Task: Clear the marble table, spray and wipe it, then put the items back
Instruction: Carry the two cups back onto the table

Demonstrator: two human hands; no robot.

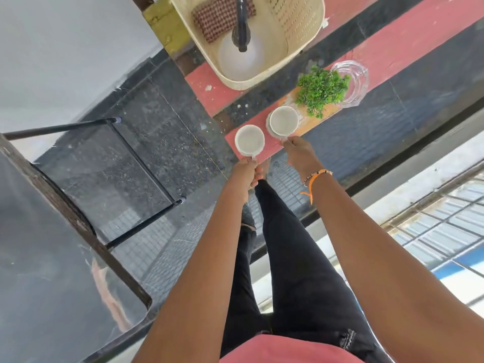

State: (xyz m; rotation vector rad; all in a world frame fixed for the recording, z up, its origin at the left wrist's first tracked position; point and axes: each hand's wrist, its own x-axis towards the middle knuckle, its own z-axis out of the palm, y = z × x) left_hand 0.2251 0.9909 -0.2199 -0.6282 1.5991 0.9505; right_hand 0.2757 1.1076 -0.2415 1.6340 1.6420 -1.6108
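Below me, left hand (pixel 246 171) pinched on the handle of a white cup (pixel 249 140), right hand (pixel 298 150) likewise on a second cup (pixel 283 120) beside the green plant (pixel 321 89), red step (pixel 251 111) beneath, whether they rest or hover I cannot tell, spray bottle (pixel 241 48) in the basket (pixel 298 30) cut off above.

Dark speckled floor (pixel 146 142), red step (pixel 392 48), pale wall (pixel 65 48), black chair (pixel 52 258); barred window (pixel 445 226), daylight

A: Where are the cups?
B: Two cups side by side, left cup (pixel 249 140), right cup (pixel 283 121), on the floor ledge (pixel 408 38).
A: Behind them?
B: Plant (pixel 321 89), then glass dish (pixel 353 79); basket (pixel 296 30) further left holds spray bottle (pixel 241 48).
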